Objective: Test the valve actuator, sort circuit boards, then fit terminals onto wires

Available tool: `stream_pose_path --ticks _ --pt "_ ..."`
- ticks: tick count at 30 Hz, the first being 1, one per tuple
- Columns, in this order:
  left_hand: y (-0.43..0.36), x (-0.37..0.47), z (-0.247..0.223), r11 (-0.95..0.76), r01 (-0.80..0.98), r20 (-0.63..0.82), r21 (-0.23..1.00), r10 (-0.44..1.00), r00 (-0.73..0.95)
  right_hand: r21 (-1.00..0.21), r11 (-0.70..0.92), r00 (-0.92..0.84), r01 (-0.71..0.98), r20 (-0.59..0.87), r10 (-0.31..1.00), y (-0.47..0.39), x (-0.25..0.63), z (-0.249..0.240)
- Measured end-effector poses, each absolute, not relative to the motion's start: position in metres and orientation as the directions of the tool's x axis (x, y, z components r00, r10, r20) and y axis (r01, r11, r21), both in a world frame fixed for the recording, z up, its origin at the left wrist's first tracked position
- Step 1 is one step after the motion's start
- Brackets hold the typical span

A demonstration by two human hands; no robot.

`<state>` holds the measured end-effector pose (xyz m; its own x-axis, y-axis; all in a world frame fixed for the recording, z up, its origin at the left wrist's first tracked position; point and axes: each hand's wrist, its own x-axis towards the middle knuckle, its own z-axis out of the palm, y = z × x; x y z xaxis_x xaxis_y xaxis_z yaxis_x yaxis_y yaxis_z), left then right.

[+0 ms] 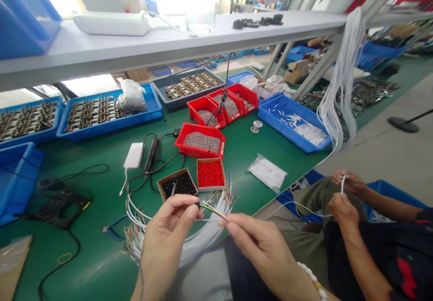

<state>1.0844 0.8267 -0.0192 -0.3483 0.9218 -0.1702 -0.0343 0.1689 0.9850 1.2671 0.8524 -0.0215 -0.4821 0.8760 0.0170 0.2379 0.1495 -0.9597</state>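
While our left grip (173, 226) pinches a small black piece (197, 205) at the tip of the coloured wires (214, 210), thumb and fingertips drawn together, our right grip (262, 242) closes thumb and forefinger on the same wires farther along. We hold these wires between our 2 grips, above the bench (96, 150), near 1 bundle of white cables (210, 240). Beyond, we count 1 box of black pieces (161, 191), 1 box of red pieces (211, 187), 4 red bins (221, 150) and 1 clear bag (268, 171).

Yellow, green and blue wires (214, 210); white cables (202, 243); green table (101, 150).
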Motion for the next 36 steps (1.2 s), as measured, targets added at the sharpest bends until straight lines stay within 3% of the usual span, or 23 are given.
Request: stream_pose_path --ticks 18,21,28,33,36 --pt "0.825 1.086 -0.018 -0.085 0.33 0.207 0.94 0.913 -0.353 -0.862 0.399 -0.597 0.312 0.149 0.789 0.847 1.263 -0.012" --pt "0.824 1.085 -0.018 -0.068 0.307 0.183 0.949 0.914 -0.362 -0.861 0.409 -0.603 0.302 0.159 0.782 0.846 1.264 -0.011" --pt "0.823 1.077 -0.02 0.07 0.066 -0.047 0.995 0.952 -0.303 -0.888 0.34 -0.549 0.311 0.124 0.826 0.848 1.265 -0.013" --pt "0.823 1.076 -0.013 0.076 0.227 -0.016 0.971 0.967 -0.255 -0.91 0.307 -0.498 0.28 0.135 0.856 0.849 1.265 -0.013" --pt "0.823 1.075 -0.014 0.116 0.18 -0.074 0.977 0.972 -0.224 -0.922 0.277 -0.495 0.27 0.114 0.861 0.85 1.265 -0.012"
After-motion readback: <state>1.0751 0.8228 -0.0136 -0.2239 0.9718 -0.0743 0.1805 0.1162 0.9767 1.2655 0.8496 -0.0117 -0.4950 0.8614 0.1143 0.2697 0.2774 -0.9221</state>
